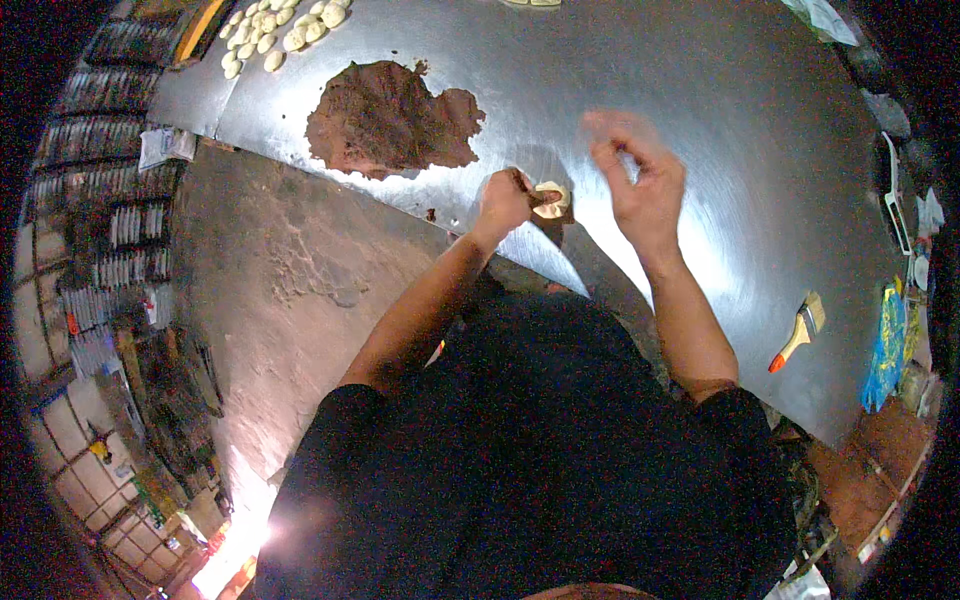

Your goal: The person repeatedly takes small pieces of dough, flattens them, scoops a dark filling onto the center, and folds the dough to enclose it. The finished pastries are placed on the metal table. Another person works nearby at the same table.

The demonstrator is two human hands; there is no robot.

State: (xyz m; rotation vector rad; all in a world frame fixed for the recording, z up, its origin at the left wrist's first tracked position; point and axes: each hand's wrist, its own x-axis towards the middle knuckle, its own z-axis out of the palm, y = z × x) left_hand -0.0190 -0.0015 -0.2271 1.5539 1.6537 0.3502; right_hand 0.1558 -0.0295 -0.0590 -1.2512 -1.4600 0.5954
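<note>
My left hand [505, 205], its fingers closed, is at the near edge of the metal table. At its fingertips is a small round of pale dough [550, 198] with brown filling in the middle; the fingers partly hide how it is gripped. To the right, my right hand [645, 190] is raised above the table, fingers apart and blurred by motion, with nothing visible in it. Beyond my left hand, a large flattened mound of brown filling [390, 120] lies on the table.
Several pale dough pieces [290, 28] lie at the far left of the shiny metal table [740, 120]. A paintbrush-style brush [800, 330] rests near the right edge, with a blue and yellow plastic bag [884, 345] beyond. Dark racks [110, 130] stand on the far left.
</note>
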